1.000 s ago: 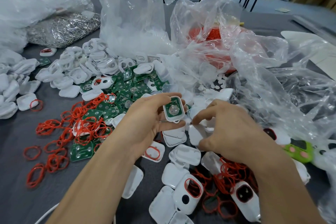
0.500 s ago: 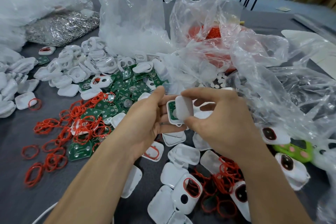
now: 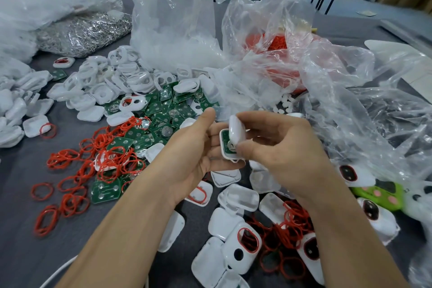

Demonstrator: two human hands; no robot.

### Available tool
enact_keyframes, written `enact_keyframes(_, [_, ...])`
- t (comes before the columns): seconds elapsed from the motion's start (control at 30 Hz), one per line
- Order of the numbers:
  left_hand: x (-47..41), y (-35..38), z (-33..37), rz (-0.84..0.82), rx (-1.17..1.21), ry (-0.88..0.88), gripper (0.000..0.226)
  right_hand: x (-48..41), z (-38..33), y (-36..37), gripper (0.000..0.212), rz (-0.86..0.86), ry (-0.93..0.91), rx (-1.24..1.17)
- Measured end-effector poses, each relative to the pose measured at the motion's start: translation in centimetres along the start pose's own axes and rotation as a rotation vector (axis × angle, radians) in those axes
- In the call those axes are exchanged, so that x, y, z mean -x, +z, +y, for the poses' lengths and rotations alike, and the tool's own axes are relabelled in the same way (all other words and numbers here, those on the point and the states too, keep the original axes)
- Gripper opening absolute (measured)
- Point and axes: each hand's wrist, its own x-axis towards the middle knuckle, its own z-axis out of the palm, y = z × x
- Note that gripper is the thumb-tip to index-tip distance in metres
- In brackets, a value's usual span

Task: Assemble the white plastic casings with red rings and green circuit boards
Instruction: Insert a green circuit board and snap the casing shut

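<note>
1. One unit is mid-assembly: your left hand [image 3: 194, 159] curls round a casing [image 3: 228, 155] with a board [image 3: 225, 140] seated in it.
2. Your right hand [image 3: 280, 154] pinches a cover [image 3: 236, 130] tilted against that casing, not yet closed.
3. A few ringed casings [image 3: 243, 250] lie below your hands; heaps of rings [image 3: 105, 157], boards [image 3: 163, 105] and shells [image 3: 98, 91] beside your left hand wait loose.

circuit board [image 3: 225, 141] in casing [image 3: 228, 155]: half hidden by cover [image 3: 236, 131] | green device [image 3: 378, 194]: partly under plastic bag [image 3: 350, 100]

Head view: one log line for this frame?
left hand holds casing base with green board | right hand pinches white cover tilted over it
</note>
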Motion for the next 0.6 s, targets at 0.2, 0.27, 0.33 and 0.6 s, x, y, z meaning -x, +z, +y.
enact_keyframes(0.2, [-0.1,-0.3,0.1,-0.031,0.027,-0.032,0.064,-0.3,0.4,-1.2,0.05,0.007,0.202,-0.709])
enact_keyframes(0.27, [-0.1,-0.4,0.0,-0.035,0.026,-0.032,0.065,-0.2,0.5,-1.4,0.046,-0.012,0.211,-0.795])
enact_keyframes(0.33, [-0.1,-0.4,0.0,-0.036,0.026,-0.033,0.065,-0.2,0.6,-1.4,0.045,-0.044,0.193,-0.83])
enact_keyframes(0.6, [0.0,-0.3,0.1,-0.048,0.001,-0.027,0.062,-0.2,0.8,-0.5,0.043,0.077,0.089,-0.103])
